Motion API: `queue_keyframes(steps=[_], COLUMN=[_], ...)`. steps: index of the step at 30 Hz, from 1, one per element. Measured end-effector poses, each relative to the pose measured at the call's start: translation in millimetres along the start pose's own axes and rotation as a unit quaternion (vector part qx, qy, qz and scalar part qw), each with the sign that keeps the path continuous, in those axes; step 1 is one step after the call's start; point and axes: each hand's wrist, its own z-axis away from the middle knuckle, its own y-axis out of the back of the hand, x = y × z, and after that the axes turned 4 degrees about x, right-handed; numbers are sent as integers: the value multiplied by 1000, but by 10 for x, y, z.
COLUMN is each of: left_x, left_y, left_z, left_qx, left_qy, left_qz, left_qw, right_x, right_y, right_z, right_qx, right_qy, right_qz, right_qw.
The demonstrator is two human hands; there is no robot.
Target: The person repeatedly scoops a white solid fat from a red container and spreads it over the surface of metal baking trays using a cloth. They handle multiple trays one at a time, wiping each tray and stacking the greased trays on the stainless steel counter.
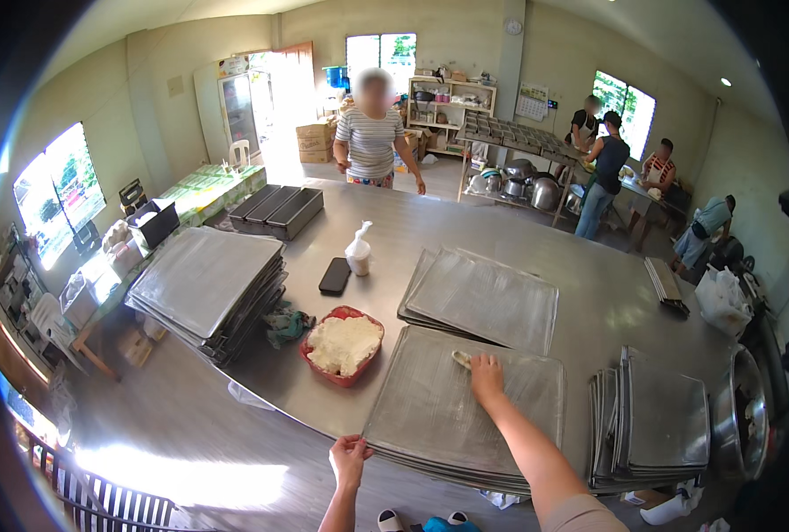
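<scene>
A stack of metal baking sheets (427, 392) lies in front of me on the steel table (301, 399). My right hand (487, 382) presses a small pale cloth or pad (461, 360) onto the top sheet, whose surface shows streaks. At the near left corner of that sheet, my left hand (350, 459) pinches the rim between thumb and fingers. To the left of the stack stands a red plastic tub (346, 381) heaped with a creamy white, fat-like paste (342, 344). Directly behind the stack lie more overlapping baking sheets (484, 299).
Taller sheet stacks flank me at left (208, 286) and right (667, 419). A black phone (335, 276), a bagged cup (360, 258), a crumpled cloth (288, 324) and loaf pans (278, 211) share the table. A person (371, 143) stands across it; several others work at back right.
</scene>
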Motion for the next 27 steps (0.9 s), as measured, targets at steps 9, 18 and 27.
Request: queue_keyframes(steps=[9,18,27], left_x=[18,-65,17], left_y=[-7,1,3], left_z=[-34,-60,-67], left_qx=[-31,-35,-35], left_qy=[21,28,51], left_qz=[42,5,5], left_qw=[998,999,998], right_x=[-1237,-608,-878], right_y=[937,401,-237], right_z=[1166,-233,-483], right_qx=[-158,-232,-4], right_qy=[91,84,67], right_qz=[-104,-233,0], right_qw=[978,941,998])
